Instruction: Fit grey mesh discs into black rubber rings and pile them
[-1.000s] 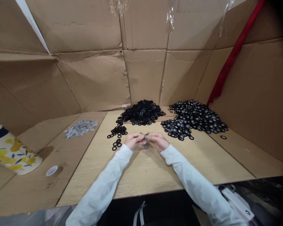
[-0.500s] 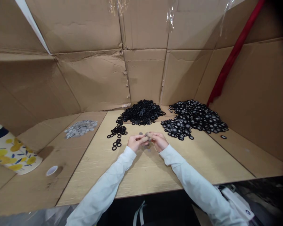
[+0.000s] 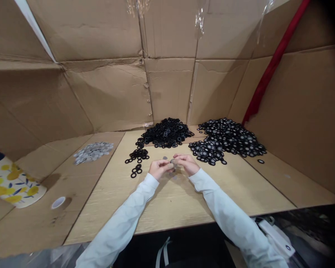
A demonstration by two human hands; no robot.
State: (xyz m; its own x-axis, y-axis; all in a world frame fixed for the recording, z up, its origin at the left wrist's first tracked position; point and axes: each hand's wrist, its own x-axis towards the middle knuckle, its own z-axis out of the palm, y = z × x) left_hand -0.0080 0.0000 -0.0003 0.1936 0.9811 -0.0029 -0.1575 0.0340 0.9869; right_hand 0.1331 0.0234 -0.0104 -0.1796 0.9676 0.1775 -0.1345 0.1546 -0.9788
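My left hand [image 3: 158, 169] and my right hand [image 3: 188, 164] meet over the middle of the board, fingers pinched together. Between their fingertips is a small round grey disc [image 3: 172, 161], partly hidden by the thumbs. Some fingertips look beige, as if covered. Just behind my left fingers another grey disc [image 3: 165, 158] lies on the board, and a pale translucent disc [image 3: 174, 177] lies below the hands. Left of my left hand are several loose black rings [image 3: 136, 170], trailing from a big heap of black rings [image 3: 167, 133].
A large pile of black rings with grey centres [image 3: 231, 137] spreads at the back right. Grey discs [image 3: 93, 152] are heaped on the left. A tape roll [image 3: 58, 203] and a flowered container [image 3: 15, 182] stand at the left. Cardboard walls [image 3: 170, 89] enclose the board, with a red strip [image 3: 268, 74] right.
The fingers of both hands have shifted slightly, and the grey disc between them shows more clearly. The whole view has moved a little; the heaps look unchanged.
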